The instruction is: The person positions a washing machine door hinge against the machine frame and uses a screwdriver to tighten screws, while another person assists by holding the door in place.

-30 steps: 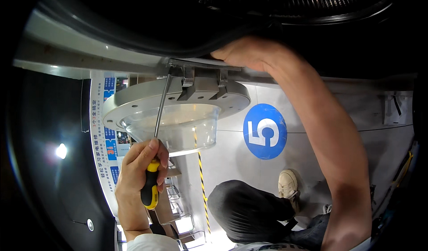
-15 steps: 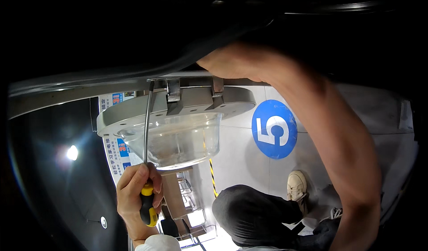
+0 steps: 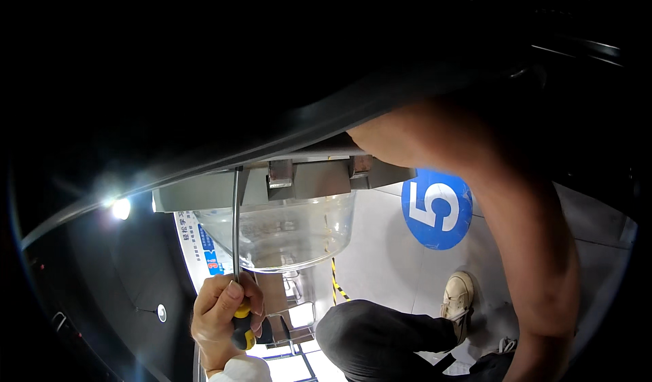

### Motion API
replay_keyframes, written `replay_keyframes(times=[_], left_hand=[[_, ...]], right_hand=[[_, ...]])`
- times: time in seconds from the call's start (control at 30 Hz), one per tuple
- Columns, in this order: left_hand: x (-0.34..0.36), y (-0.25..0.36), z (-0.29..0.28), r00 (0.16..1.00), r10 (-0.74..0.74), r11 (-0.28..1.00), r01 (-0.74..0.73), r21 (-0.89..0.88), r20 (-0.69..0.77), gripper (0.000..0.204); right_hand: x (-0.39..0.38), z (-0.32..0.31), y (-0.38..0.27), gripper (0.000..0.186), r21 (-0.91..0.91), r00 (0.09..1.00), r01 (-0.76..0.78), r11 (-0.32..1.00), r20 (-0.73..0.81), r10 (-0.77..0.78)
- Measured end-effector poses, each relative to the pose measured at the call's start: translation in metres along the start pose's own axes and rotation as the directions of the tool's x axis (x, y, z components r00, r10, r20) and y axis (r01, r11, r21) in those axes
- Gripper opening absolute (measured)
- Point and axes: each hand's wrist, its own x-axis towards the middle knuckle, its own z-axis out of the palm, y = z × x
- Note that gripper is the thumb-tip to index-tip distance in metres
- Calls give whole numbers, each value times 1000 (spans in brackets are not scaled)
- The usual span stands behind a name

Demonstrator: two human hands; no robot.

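My left hand [image 3: 224, 314] is wrapped round the black-and-yellow handle of a screwdriver [image 3: 236, 239]. Its long metal shaft points up, and the tip meets or passes behind the edge of a dark curved rim [image 3: 299, 139]; which of the two I cannot tell. Just right of the shaft, a hinge [image 3: 280, 173] with two metal arms joins a round door to the machine. The door has a grey ring [image 3: 319, 182] and a clear glass bowl [image 3: 299, 232]. My right arm bends up from the lower right, and my right hand [image 3: 380, 134] goes behind the rim, fingers hidden.
Below are a pale tiled floor, a round blue floor sticker [image 3: 437, 209], my dark-trousered knee [image 3: 367, 338] and a cream shoe [image 3: 458, 294]. Yellow-black tape [image 3: 338, 283] marks the floor. Chairs and a brown table [image 3: 275, 294] stand behind the glass bowl. Dark machine surfaces fill the top.
The view has shifted, so the door, hinge and rim sit lower and the door looks more edge-on. The screwdriver tip, visible before, is now at or behind the rim. Both hands keep their places.
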Motion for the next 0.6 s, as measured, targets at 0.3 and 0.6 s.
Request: replay_keyframes(times=[0.3, 0.6], left_hand=[[-2, -15, -33, 964, 35, 956, 45, -289, 265, 43], [15, 9, -29, 727, 665, 528, -620, 580, 171, 38]], right_hand=[[9, 9, 15, 26, 36, 999, 12, 999, 35, -13], [13, -4, 10, 24, 81, 997, 30, 996, -73, -24]])
